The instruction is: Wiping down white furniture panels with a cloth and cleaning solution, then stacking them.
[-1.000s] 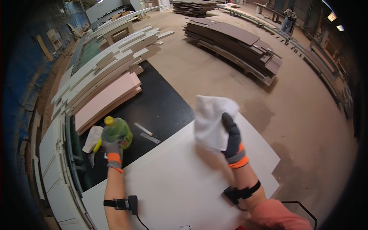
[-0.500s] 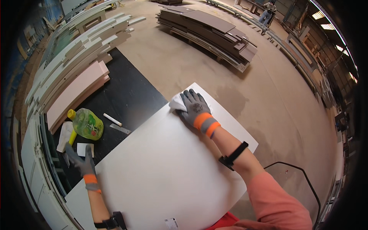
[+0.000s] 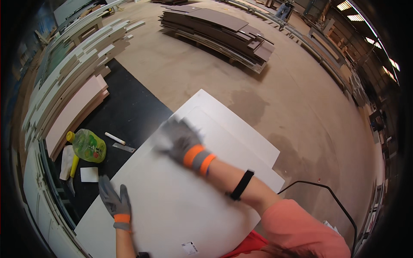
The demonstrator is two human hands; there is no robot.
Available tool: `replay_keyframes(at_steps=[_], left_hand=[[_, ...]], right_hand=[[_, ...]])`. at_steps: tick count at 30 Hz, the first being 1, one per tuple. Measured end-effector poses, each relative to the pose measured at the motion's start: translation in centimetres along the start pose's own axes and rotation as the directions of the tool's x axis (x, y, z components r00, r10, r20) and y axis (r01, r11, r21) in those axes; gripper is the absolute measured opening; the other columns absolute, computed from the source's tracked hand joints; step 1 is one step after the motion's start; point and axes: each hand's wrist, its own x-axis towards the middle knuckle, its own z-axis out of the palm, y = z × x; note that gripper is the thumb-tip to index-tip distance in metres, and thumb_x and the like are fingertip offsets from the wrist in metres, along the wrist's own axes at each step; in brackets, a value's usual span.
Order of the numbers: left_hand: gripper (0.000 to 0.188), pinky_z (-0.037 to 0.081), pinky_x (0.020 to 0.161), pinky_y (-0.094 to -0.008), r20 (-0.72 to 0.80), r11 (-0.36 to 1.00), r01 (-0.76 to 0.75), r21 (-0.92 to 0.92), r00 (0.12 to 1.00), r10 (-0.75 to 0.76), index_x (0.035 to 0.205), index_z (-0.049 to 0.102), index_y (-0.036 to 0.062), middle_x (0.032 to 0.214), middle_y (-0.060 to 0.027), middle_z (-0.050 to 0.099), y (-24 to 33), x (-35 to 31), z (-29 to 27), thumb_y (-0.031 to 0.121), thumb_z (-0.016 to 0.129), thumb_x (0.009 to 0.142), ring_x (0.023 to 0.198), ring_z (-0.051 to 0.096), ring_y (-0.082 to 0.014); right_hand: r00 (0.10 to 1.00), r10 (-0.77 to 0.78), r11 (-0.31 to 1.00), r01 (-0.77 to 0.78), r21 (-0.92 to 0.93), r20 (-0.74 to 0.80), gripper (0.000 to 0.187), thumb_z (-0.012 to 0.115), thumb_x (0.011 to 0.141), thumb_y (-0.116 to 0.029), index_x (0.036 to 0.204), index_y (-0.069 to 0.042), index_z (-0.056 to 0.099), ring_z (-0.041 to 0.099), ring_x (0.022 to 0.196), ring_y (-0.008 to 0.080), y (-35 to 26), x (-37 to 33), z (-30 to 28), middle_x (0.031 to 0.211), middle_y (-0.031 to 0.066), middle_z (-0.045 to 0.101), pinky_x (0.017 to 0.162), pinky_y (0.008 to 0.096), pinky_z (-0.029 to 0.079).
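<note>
A large white panel (image 3: 172,202) with a small printed label (image 3: 189,248) lies in front of me; another white panel shows beneath its right edge. My right hand (image 3: 183,139), in a grey glove with an orange cuff, is low over the panel's upper left part. It is smeared by motion; a whitish blur by its fingers fits the white cloth it held a moment before. My left hand (image 3: 115,200), gloved alike, rests fingers apart at the panel's left edge, holding nothing. Near it are a white square pad (image 3: 89,174) and a green bottle (image 3: 89,147) with a yellow cap.
On the black surface (image 3: 133,92) lie a white stick (image 3: 115,138), a metal strip (image 3: 124,148), a yellow-handled tool (image 3: 74,166) and a white wad (image 3: 66,162). Pale boards (image 3: 79,109) are stacked at left. Across the floor stands a pile of brown panels (image 3: 219,32); a person (image 3: 284,10) is far off.
My right hand has swept left and nearer over the panel. My left hand has moved from beside the bottle and pad onto the panel's left edge. The view has shifted slightly.
</note>
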Motion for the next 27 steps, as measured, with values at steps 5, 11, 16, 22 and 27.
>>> replay_keyframes(at_steps=[5, 11, 16, 22, 27], left_hand=[[0.054, 0.022, 0.114, -0.0482, 0.121, 0.973, -0.103, 0.206, 0.990, 0.079, 0.138, 0.040, -0.0012, 0.140, -0.0196, 0.044, 0.5, -0.3, 0.6, 0.030, 0.050, 0.095, 0.133, 0.038, -0.0336], [0.052, 0.022, 0.114, -0.0486, 0.142, 0.959, -0.104, 0.263, 0.988, 0.068, 0.136, 0.042, -0.0018, 0.139, -0.0196, 0.044, 0.0, -0.4, 0.3, 0.031, 0.048, 0.096, 0.132, 0.038, -0.0333], [0.050, 0.025, 0.112, -0.0482, 0.088, 0.955, -0.084, 0.285, 0.994, 0.061, 0.135, 0.043, -0.0019, 0.138, -0.0206, 0.045, 0.6, -0.2, -0.6, 0.027, 0.051, 0.095, 0.131, 0.038, -0.0355], [0.052, 0.030, 0.108, -0.0471, -0.133, 0.997, 0.007, -0.071, 0.991, -0.016, 0.136, 0.044, -0.0016, 0.138, -0.0223, 0.044, -1.5, -3.6, -2.5, 0.012, 0.059, 0.088, 0.128, 0.039, -0.0392], [0.048, 0.031, 0.111, -0.0439, -0.392, 0.889, 0.454, -0.061, 0.808, -0.439, 0.139, 0.039, -0.0032, 0.140, -0.0201, 0.042, -9.2, -19.6, -12.1, 0.018, 0.049, 0.097, 0.134, 0.037, -0.0327]], right_hand=[[0.976, 0.216, 0.957, -0.213, -0.200, -0.004, 0.068, 0.052, 0.089, -0.040, 0.143, -0.004, 0.034, 0.024, 0.143, 0.0325, 8.8, -1.1, -4.2, 0.151, 0.0188, 0.031, 0.118, 0.0405, 0.015], [0.961, 0.277, 0.942, -0.271, -0.199, -0.001, 0.072, 0.061, 0.080, -0.033, 0.140, 0.000, 0.037, 0.025, 0.141, 0.0368, 9.2, -18.3, -9.6, 0.148, 0.0227, 0.032, 0.117, 0.0442, 0.017], [0.966, 0.256, 0.919, -0.234, -0.318, 0.030, 0.076, 0.063, 0.078, -0.032, 0.140, 0.002, 0.036, 0.027, 0.140, 0.0389, 8.5, -21.0, -9.8, 0.146, 0.0244, 0.035, 0.116, 0.0470, 0.019], [0.997, 0.069, 0.966, -0.074, -0.247, -0.028, 0.071, 0.057, 0.085, -0.035, 0.140, 0.005, 0.037, 0.027, 0.140, 0.0359, 9.1, -3.8, -3.7, 0.145, 0.0231, 0.038, 0.116, 0.0429, 0.019], [0.955, -0.209, 0.932, 0.260, -0.253, 0.212, 0.077, 0.056, 0.084, -0.040, 0.144, 0.001, 0.032, 0.022, 0.143, 0.0307, -1.9, -0.4, 1.5, 0.152, 0.0175, 0.031, 0.119, 0.0409, 0.013]])
